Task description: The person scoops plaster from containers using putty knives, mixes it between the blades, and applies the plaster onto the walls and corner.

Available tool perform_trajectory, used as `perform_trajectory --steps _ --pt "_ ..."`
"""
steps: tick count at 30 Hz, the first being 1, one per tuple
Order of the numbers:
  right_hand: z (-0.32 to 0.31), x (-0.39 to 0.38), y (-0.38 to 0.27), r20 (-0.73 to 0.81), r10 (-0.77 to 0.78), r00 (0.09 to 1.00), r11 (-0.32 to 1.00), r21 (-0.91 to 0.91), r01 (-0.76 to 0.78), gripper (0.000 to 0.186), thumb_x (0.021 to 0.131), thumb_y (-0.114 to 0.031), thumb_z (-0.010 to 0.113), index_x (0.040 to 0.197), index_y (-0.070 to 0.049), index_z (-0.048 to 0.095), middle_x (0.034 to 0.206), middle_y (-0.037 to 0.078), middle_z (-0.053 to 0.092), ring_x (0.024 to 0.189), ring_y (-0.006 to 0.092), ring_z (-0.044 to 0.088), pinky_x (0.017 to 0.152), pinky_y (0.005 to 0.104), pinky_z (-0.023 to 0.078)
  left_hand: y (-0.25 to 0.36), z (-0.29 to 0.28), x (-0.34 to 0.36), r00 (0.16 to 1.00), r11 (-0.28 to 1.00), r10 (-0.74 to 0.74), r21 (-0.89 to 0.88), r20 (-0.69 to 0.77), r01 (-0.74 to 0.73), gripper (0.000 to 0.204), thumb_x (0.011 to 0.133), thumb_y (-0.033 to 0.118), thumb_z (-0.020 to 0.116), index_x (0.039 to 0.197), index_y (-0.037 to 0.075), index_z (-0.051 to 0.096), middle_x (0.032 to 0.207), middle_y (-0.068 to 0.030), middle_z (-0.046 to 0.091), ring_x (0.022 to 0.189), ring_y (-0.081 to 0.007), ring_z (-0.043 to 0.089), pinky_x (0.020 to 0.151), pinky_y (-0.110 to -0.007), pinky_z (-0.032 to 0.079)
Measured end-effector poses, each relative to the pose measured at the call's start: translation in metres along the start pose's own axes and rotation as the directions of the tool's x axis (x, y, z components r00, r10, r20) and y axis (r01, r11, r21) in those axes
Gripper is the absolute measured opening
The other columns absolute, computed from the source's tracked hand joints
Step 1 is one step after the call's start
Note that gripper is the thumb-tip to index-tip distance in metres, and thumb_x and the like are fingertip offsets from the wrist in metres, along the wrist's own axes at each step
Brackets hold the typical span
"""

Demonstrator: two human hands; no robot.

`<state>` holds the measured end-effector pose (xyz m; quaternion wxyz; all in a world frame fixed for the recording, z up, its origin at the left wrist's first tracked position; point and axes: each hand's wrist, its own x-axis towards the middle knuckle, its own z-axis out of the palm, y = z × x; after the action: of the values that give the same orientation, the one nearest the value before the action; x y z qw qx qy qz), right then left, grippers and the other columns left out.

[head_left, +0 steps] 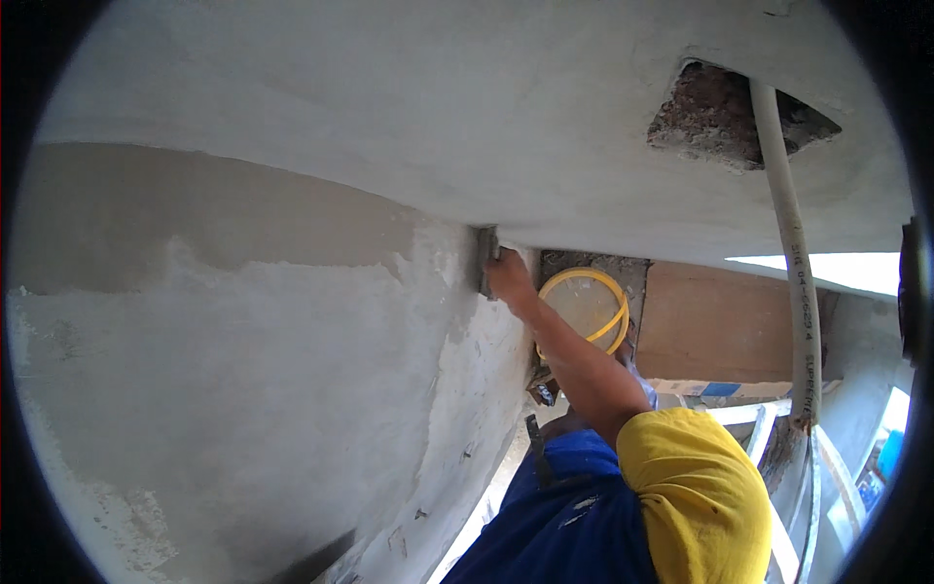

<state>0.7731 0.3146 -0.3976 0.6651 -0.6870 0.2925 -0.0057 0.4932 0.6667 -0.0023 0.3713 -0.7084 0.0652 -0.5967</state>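
Observation:
My right hand, at the end of a bare forearm and yellow sleeve, is closed on a plastering trowel. Its narrow grey blade is pressed to the wall in the corner, just under the ceiling. Damp, darker plaster forms a band along the top of the left wall; the surface below it is paler and patchy. My left hand does not show. At the lower edge lies a dark flat shape that I cannot make out.
A yellow coiled hose lies below, beside a large brown cardboard box. A pale pipe hangs from a rough square hole in the ceiling. White metal bars stand at the lower right.

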Motion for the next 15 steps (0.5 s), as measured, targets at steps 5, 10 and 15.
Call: perform_trajectory --steps 5,10,15 --pt "-0.002 -0.037 -0.081 0.007 -0.193 0.981 0.979 -0.056 0.193 0.032 0.077 -0.014 0.054 0.102 0.008 0.057 0.087 0.032 0.062 0.085 0.048 0.06 0.077 0.0515 0.049 0.002 -0.005 0.006 1.0 0.996 0.031 0.085 0.007 -0.031 0.057 0.099 0.046 0.036 0.123 -0.004 0.05 0.09 -0.0146 0.064 0.062 -0.0205 0.06 0.056 -0.031 0.053" --pt "-0.021 -0.069 -0.13 0.049 -0.276 0.96 0.961 -0.012 0.277 0.035 0.077 -0.012 0.054 0.106 0.008 0.055 0.09 0.033 0.061 0.088 0.0486 0.059 0.081 0.0517 0.048 0.006 0.0 -0.004 0.973 0.907 0.222 0.354 0.056 -0.228 0.057 0.1 0.046 0.035 0.122 -0.004 0.05 0.091 -0.0159 0.065 0.063 -0.022 0.063 0.057 -0.031 0.055" --pt "-0.04 -0.079 -0.102 -0.029 -0.414 0.91 0.907 0.067 0.415 0.038 0.078 -0.012 0.053 0.107 0.012 0.053 0.09 0.036 0.059 0.095 0.0511 0.056 0.084 0.0491 0.045 -0.132 0.063 -0.123 0.987 0.991 0.124 -0.043 -0.106 -0.129 0.05 0.099 0.043 0.038 0.112 -0.003 0.054 0.085 -0.0138 0.064 0.06 -0.0195 0.061 0.054 -0.029 0.052"
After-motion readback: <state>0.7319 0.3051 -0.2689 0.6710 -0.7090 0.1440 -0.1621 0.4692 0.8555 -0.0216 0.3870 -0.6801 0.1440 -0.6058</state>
